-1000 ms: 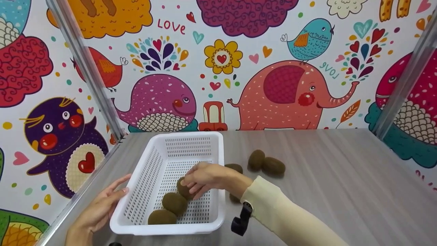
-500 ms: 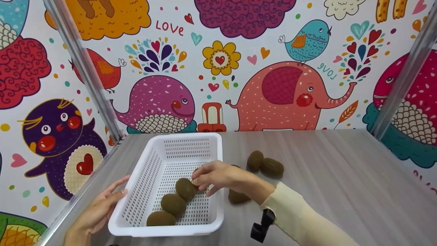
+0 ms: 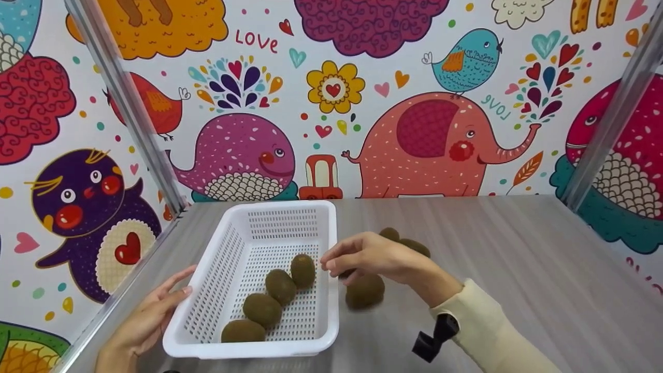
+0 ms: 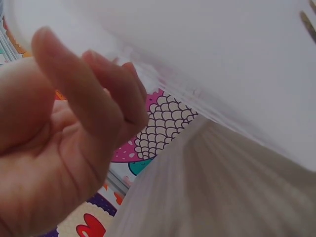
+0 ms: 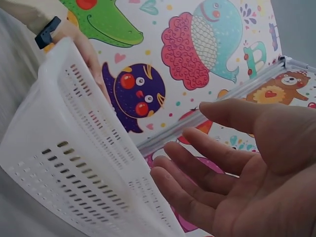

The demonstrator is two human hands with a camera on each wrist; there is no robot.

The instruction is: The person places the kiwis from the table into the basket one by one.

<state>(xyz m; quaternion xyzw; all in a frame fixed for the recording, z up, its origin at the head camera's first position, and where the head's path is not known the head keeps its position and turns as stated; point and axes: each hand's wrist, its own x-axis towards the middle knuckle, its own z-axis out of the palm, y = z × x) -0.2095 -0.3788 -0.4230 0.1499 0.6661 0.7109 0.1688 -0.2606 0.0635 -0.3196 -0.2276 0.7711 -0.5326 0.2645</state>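
Observation:
A white perforated plastic basket (image 3: 328, 311) stands on the table with several brown kiwis (image 3: 263, 309) in a slanting row inside. My left hand (image 3: 150, 313) is at the basket's left side, thumb and fingertips touching the outside by the rim. In the left wrist view, that hand's fingers are loosely bent against the white wall. My right hand (image 3: 370, 256) hovers just past the right rim, fingers relaxed. Nothing lies in its palm in the right wrist view. Below it on the table is a kiwi (image 3: 365, 291); another dark one is mostly hidden behind its fingers.
Two more kiwis (image 3: 416, 246) lie farther back on the grey wood-grain table (image 3: 518, 269), partly covered by my right hand. Cartoon-printed panels (image 3: 424, 145) rise behind and at the sides. Metal posts (image 3: 134, 109) stand at the corners.
My right hand has drawn back rightward out of the basket, uncovering a kiwi at the far end of the row. My left hand stays by the rim.

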